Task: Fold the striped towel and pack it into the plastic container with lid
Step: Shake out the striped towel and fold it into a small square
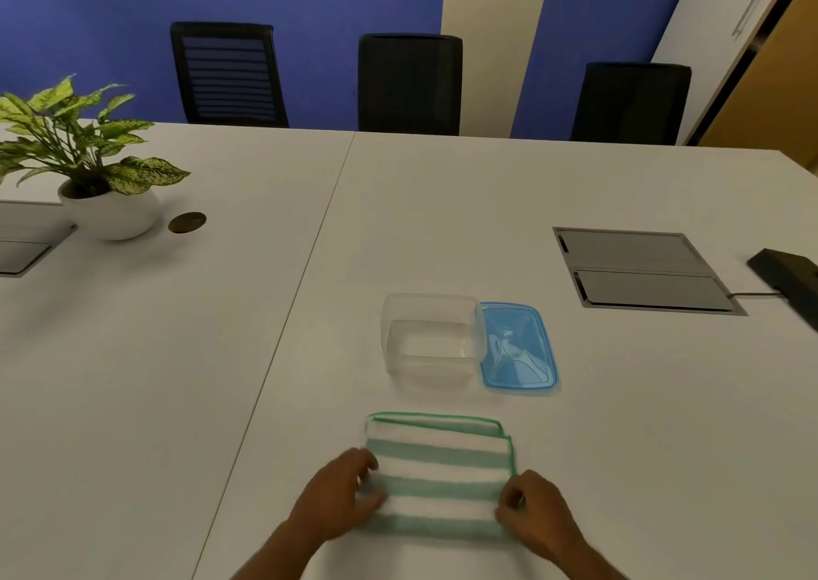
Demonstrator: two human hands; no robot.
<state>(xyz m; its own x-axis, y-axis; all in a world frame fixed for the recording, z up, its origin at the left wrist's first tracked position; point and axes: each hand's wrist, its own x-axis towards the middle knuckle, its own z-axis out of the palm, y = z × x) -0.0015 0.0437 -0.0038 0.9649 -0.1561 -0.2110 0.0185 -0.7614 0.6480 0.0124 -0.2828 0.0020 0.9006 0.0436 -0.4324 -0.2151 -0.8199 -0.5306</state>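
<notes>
A green and white striped towel (440,473) lies folded in a rectangle near the table's front edge. My left hand (338,497) grips its left edge and my right hand (533,513) grips its right edge, fingers curled on the cloth. Just beyond the towel stands a clear plastic container (429,340), open at the top with nothing inside. Its blue lid (518,349) lies flat on the table, touching the container's right side.
The white table (221,358) has a seam running left of the towel. A potted plant (88,167) stands far left, a grey cable hatch (642,269) and a black device (788,274) far right. Three black chairs stand behind.
</notes>
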